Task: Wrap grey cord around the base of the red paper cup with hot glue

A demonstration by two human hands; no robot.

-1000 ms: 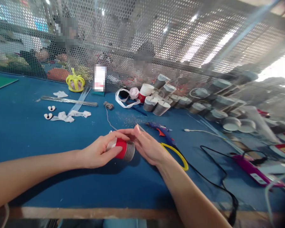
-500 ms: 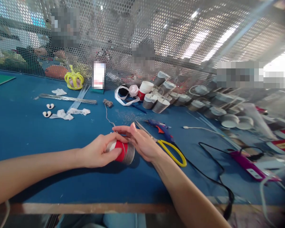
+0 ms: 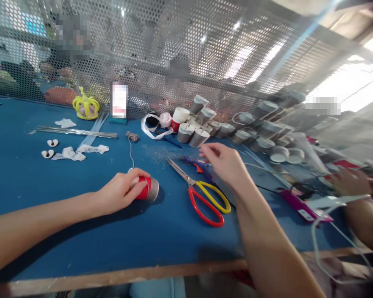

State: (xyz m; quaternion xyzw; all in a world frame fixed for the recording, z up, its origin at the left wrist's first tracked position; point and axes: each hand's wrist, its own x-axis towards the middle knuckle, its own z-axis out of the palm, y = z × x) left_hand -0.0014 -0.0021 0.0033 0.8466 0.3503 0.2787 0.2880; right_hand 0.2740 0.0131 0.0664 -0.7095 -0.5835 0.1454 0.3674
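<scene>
My left hand (image 3: 122, 190) is closed round a small paper cup (image 3: 153, 189) lying on its side, its wall banded in red and grey. From the cup a grey cord (image 3: 131, 154) runs up to a small bundle (image 3: 132, 136) on the table. My right hand (image 3: 224, 163) is raised above a blue glue gun (image 3: 205, 167), its fingers loosely bent and nothing visible in them. Between my hands lie scissors (image 3: 189, 181) with one red and one yellow handle, blades spread. The hand partly hides the glue gun.
Several grey-wrapped cups (image 3: 199, 137) stand at the back by the mesh screen. White ribbon (image 3: 155, 135), metal rods (image 3: 77, 131) and a yellow crown-shaped piece (image 3: 85, 108) lie further left. A purple power strip (image 3: 301, 207) is at right, near another person's hand (image 3: 351, 182).
My right hand has left the cup and moved right, over the glue gun, uncovering the scissors' red handle. My left hand still holds the cup. Another person's hand has appeared at right.
</scene>
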